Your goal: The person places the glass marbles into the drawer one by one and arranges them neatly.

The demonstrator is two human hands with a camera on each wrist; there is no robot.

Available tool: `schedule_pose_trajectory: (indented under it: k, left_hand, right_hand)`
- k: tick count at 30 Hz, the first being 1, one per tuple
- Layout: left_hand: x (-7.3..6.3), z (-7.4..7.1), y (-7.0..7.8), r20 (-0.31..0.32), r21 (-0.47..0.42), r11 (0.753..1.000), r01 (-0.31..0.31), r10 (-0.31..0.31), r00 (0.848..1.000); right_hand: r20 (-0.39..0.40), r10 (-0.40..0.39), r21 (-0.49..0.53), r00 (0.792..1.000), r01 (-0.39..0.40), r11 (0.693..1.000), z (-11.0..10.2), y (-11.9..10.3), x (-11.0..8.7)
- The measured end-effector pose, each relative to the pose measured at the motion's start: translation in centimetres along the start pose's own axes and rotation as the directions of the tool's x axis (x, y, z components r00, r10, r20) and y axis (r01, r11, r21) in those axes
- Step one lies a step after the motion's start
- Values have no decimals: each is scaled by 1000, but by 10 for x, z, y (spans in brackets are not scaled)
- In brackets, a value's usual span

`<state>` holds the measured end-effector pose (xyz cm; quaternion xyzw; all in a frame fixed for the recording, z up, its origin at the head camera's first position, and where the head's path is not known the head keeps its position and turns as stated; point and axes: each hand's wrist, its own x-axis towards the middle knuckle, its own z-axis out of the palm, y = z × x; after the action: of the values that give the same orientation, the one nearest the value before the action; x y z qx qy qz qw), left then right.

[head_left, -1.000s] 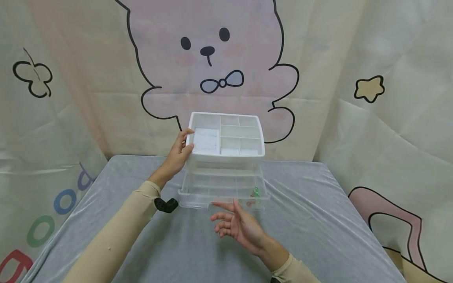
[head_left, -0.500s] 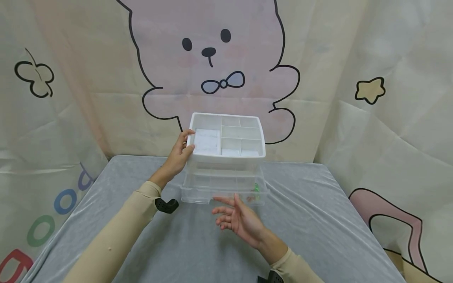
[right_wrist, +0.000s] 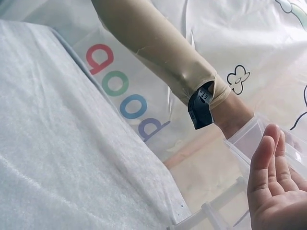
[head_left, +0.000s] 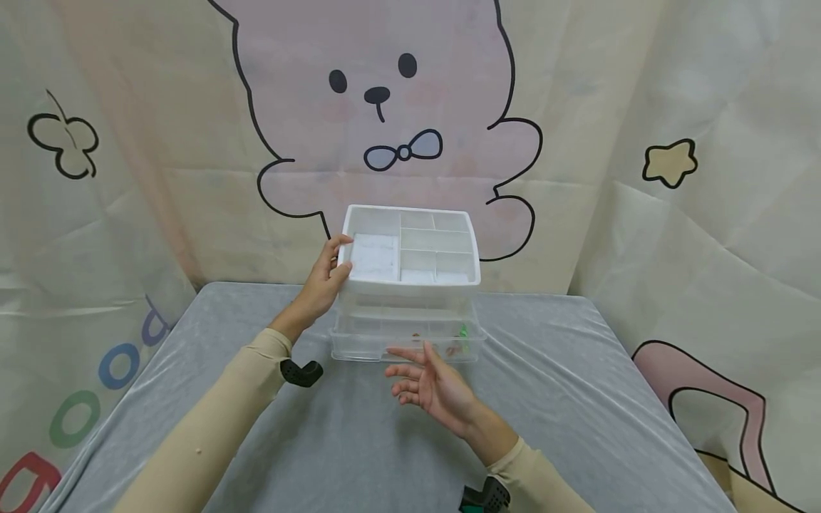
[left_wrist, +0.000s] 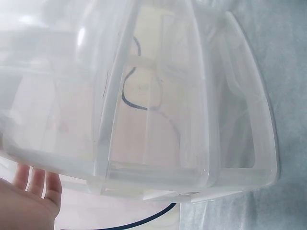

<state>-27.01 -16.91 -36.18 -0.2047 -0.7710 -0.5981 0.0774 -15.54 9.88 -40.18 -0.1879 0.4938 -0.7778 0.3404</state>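
On the table stands a clear plastic drawer box (head_left: 365,306) topped by a white compartment tray (head_left: 410,285). My left hand (head_left: 318,281) grips the left side of that top, thumb at the near edge. In the left wrist view its fingertips touch the side wall of the clear body (left_wrist: 148,129). The lower clear drawer (head_left: 359,348) sticks out slightly at the front. My right hand (head_left: 439,395), fingers loosely extended, is at the drawer's front, its index finger against it. Inside the drawer lie a small green item (head_left: 463,332) and some brownish bits, too small to identify.
A grey cloth (head_left: 308,442) covers the table. Behind it hangs a pale curtain (head_left: 577,107) with a cartoon bear, and printed side curtains flank the table. Black wrist devices (head_left: 301,372) sit on both sleeves.
The lower drawer has slid inward, away from me, as my right hand moves forward at its front. My left hand keeps its grip on the box without moving.
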Motion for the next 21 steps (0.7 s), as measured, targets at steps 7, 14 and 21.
schedule_pose_trajectory:
  k: [7, 14, 21]
  left_hand:
    - [-1, 1, -1, -17, 14, 999, -29, 29, 999]
    - [0, 2, 3, -18, -2, 1000, 0, 0, 1000]
    - [1, 2, 3, -30, 8, 1000, 3, -2, 1000]
  right_hand:
    - [-9, 11, 2, 1000, -11, 1000, -1, -1, 1]
    - [-15, 8, 12, 1000, -8, 1000, -2, -1, 6]
    - [-10, 3, 8, 1000, -3, 1000, -4, -2, 12]
